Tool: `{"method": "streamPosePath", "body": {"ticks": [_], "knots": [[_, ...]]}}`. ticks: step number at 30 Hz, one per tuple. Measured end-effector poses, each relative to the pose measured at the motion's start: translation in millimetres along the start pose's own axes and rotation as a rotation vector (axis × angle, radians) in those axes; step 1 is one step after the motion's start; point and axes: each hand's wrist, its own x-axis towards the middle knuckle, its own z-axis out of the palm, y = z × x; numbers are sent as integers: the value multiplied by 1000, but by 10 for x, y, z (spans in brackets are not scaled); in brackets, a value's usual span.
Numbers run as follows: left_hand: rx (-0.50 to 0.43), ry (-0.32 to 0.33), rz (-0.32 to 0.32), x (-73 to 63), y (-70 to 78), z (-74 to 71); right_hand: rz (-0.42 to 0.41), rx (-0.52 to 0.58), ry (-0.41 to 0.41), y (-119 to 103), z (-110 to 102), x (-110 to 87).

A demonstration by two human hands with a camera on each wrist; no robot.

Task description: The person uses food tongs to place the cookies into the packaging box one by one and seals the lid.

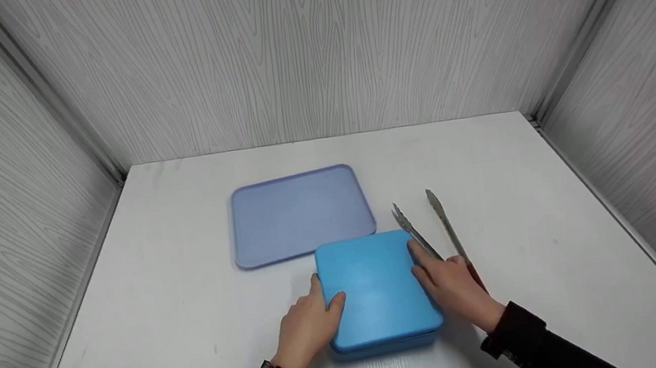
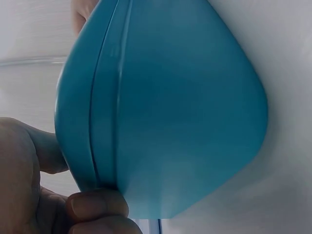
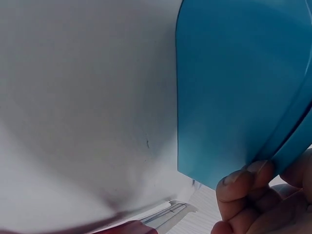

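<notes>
A blue lidded box [image 1: 375,288] stands on the white table, a thin seam running below its lid. My left hand [image 1: 309,326] grips the box's left side, thumb on top of the lid. In the left wrist view the fingertips [image 2: 97,204] of that hand lie against the seam. On the right side my right hand [image 1: 457,286] holds the box, one finger stretched along the lid's edge. The right wrist view has its fingertips [image 3: 236,183] at the seam too. What the box contains is hidden.
Behind the box lies a flat bluish-purple tray [image 1: 301,214]. Metal tongs [image 1: 446,220] with reddish handles lie spread at the right, partly under my right hand. Grey wood-grain panels [image 1: 315,57] bound the table at the back and both sides.
</notes>
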Motion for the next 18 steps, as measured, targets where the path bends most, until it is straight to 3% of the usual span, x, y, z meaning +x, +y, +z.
{"method": "streamPosePath", "body": {"ticks": [7, 18], "knots": [[-9, -8, -20, 31, 4, 0, 18, -25, -19, -6, 2, 25], [-8, 7, 7, 87, -34, 6, 3, -73, -4, 21, 45, 77]]}}
